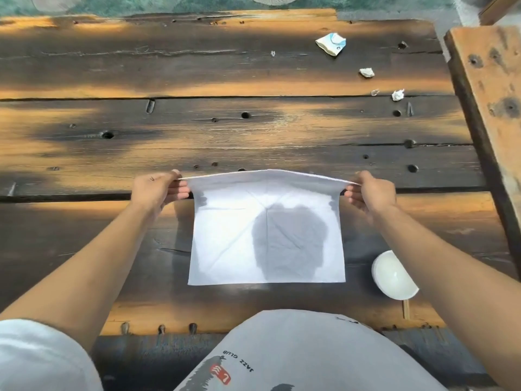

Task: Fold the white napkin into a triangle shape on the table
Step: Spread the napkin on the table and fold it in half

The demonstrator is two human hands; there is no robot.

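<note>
A person seated at a weathered, dark-stained plank wooden table (225, 131) holds a square white cloth napkin (225, 244) by its two far corners. The left hand (156, 190) pinches the far-left corner between thumb and curled fingers; the right hand (372, 193) pinches the far-right corner in the same way. The far edge of the napkin is lifted off the wood and pulled taut between the two hands, bowing slightly upward at its middle. The near edge lies flat on the table, close to the person's body, so the cloth slopes down from the hands toward the wearer. Diagonal and straight crease lines cross the fabric, and the shadow of a head falls on its centre-right.

Just right of the napkin's near-right corner, partly hidden under the right forearm, sits a round white bowl (390, 277). Well beyond the hands, toward the far right of the table, lie a crumpled white-and-blue wrapper (331, 44) and several small crumpled scraps of white paper (367, 72). A rough wooden beam (490, 88) runs along the table's right side.
</note>
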